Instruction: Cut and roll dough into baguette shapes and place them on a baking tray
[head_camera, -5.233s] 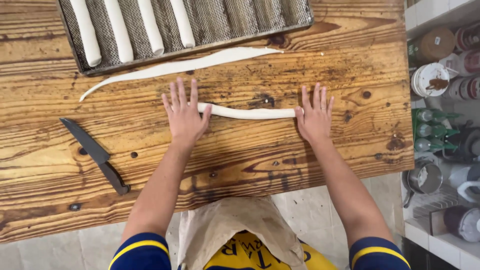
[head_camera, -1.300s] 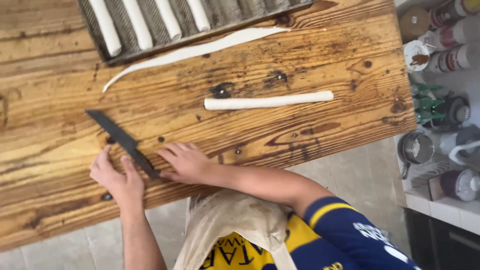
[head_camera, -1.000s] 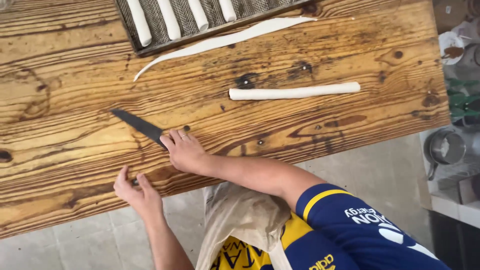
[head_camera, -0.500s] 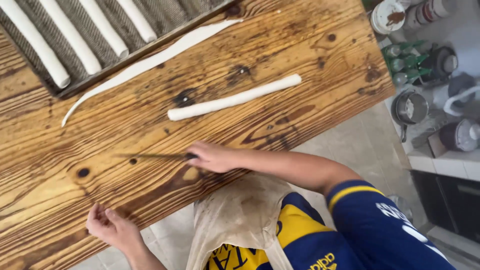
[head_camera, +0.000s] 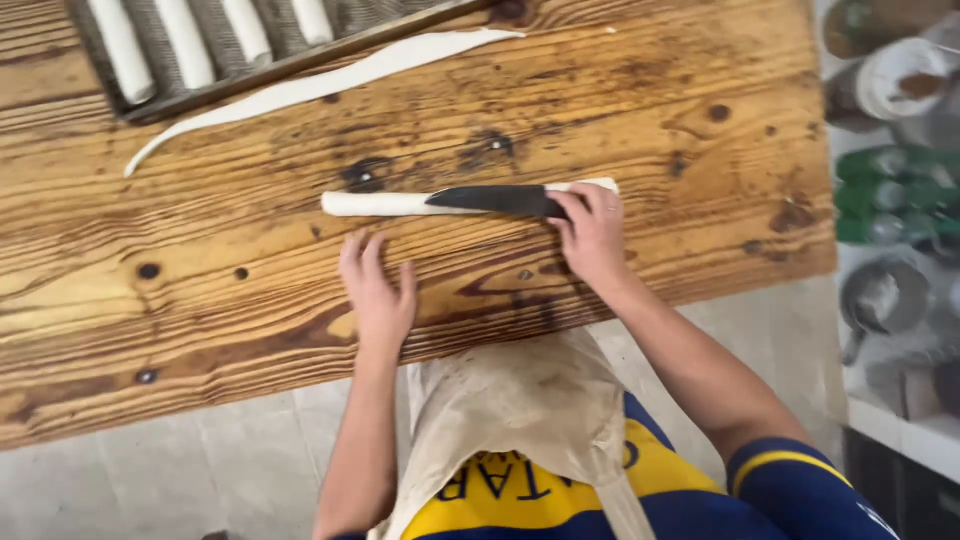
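A rolled white dough log (head_camera: 375, 204) lies across the middle of the wooden table (head_camera: 200, 300). My right hand (head_camera: 592, 236) grips a black knife (head_camera: 495, 199) by its handle, with the blade laid lengthwise along the log and its tip pointing left. Just below the log's left part, my left hand (head_camera: 377, 292) rests flat on the wood with its fingers apart, holding nothing. A long thin strip of dough (head_camera: 320, 85) lies above, along the tray's edge.
A ridged metal baking tray (head_camera: 150, 100) holding several dough sticks (head_camera: 120, 45) sits at the table's far left. Shelves with jars, bottles and pots (head_camera: 890, 190) stand to the right. The table's near edge runs just in front of my apron.
My right hand picked up the knife from the left of the table and carried it over the dough log. My left hand came back up onto the table below the log.
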